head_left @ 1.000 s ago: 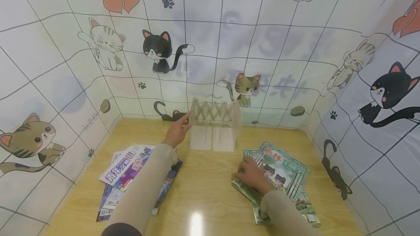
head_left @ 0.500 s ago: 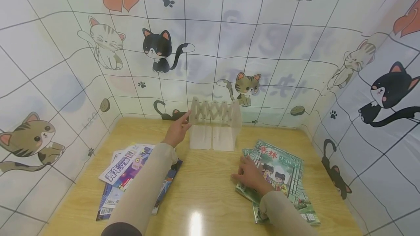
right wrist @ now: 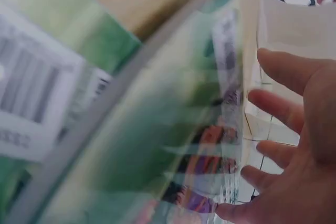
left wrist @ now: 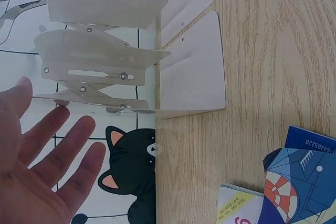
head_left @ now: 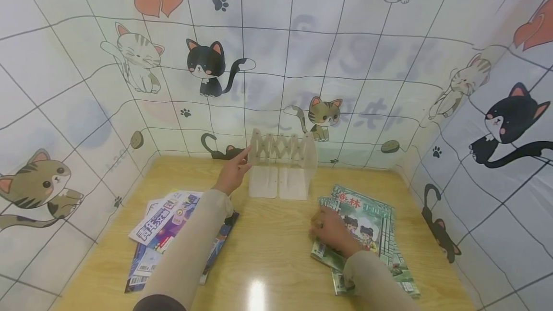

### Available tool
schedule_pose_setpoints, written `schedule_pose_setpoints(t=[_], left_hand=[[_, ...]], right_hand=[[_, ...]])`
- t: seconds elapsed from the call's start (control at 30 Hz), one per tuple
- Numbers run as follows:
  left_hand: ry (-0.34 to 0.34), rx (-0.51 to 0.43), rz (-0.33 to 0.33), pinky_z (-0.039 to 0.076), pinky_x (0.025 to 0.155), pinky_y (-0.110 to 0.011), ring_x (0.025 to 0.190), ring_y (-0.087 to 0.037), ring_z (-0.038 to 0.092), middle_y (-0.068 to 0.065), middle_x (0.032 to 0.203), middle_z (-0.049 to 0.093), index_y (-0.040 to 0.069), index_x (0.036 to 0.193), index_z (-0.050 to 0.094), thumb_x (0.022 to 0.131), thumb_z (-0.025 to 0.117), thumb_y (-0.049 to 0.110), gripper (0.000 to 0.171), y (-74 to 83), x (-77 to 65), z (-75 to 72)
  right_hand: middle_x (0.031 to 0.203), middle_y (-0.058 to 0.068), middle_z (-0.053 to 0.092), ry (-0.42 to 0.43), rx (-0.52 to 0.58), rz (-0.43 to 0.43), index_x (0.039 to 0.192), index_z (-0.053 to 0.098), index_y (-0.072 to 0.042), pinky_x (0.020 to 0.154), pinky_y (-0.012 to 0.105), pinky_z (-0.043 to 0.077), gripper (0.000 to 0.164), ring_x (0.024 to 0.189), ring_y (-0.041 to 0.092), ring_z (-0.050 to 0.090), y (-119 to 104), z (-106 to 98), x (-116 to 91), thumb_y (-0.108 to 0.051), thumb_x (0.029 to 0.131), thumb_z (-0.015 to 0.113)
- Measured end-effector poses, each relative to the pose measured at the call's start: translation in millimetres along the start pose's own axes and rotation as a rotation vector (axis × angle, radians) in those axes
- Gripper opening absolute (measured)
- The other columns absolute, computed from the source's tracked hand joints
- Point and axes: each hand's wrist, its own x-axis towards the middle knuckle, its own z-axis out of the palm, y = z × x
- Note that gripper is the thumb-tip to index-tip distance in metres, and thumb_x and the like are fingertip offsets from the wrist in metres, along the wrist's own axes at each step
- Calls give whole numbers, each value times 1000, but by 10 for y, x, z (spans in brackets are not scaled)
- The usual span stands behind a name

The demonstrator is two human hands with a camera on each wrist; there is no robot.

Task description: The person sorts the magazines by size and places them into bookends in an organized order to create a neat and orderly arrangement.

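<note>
Near the back of the table stands a translucent expanding book rack (head_left: 282, 157) with crisscross links. My left hand (head_left: 233, 174) is at its left end panel. In the left wrist view, the thumb and index fingertip touch the panel and the other fingers (left wrist: 84, 177) are spread. On the right lies a pile of green magazines (head_left: 363, 224), partly fanned out. My right hand (head_left: 331, 229) rests at the pile's left side. In the right wrist view, its fingers (right wrist: 281, 108) are apart, beside the magazines' edges, and the lowest fingertip touches them.
A fanned pile of purple and blue magazines (head_left: 166, 224) lies on the left, partly hidden by my left sleeve (head_left: 187, 248). The wooden table (head_left: 259, 248) is bounded at back and sides by a cat-print sheet (head_left: 276, 52).
The upper green magazines have shifted left and turned, lying closer together under my right hand. My right fingers have drawn in slightly. My left hand and the rack have stayed put.
</note>
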Motion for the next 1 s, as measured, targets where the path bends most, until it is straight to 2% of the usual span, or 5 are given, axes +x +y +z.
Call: schedule_pose_setpoints(t=[0.1, 0.2, 0.5, 0.63, 1.0], left_hand=[[1, -5, -9, 44, 54, -29, 89, -23, 57, -8, 105, 57, 32, 135, 27, 87, 49, 28, 52, 1, -4, 3], [-1, -8, -16, 44, 56, -30, 88, -23, 57, -9, 104, 58, 34, 135, 27, 87, 49, 29, 52, 1, -5, 6], [-3, -4, -31, 45, 60, -32, 89, -22, 57, -6, 105, 57, 36, 134, 27, 87, 50, 29, 52, 17, 3, -6], [-5, 5, -33, 45, 61, -33, 89, -22, 57, -6, 106, 57, 37, 134, 27, 87, 50, 29, 53, 10, 2, -6], [-2, 3, -12, 46, 66, -37, 91, -22, 56, -7, 106, 57, 35, 134, 27, 88, 48, 30, 52, -18, -1, 2]], right_hand=[[125, 17, 42, 10, 21, 57, 108, 59, -9, 92, 51, 25, 44, 116, 35, 33, 69, 2, 32, -32, 73, 68], [131, 20, 33, 10, 8, 145, 121, 49, -7, 93, 53, 22, 59, 119, 38, 28, 112, -9, 46, -36, 73, 66], [138, 20, 16, -37, -102, 373, 136, 26, -12, 80, 71, 10, 87, 121, 46, 11, 141, -87, 116, -61, 70, 54], [138, 22, 12, -58, -85, 468, 137, 20, -14, 72, 75, 1, 96, 121, 48, 4, 139, -126, 128, -68, 65, 52], [140, 22, 0, -149, -92, 477, 140, 9, -15, 72, 73, -6, 115, 121, 48, -8, 177, -76, 101, -73, 53, 57]])
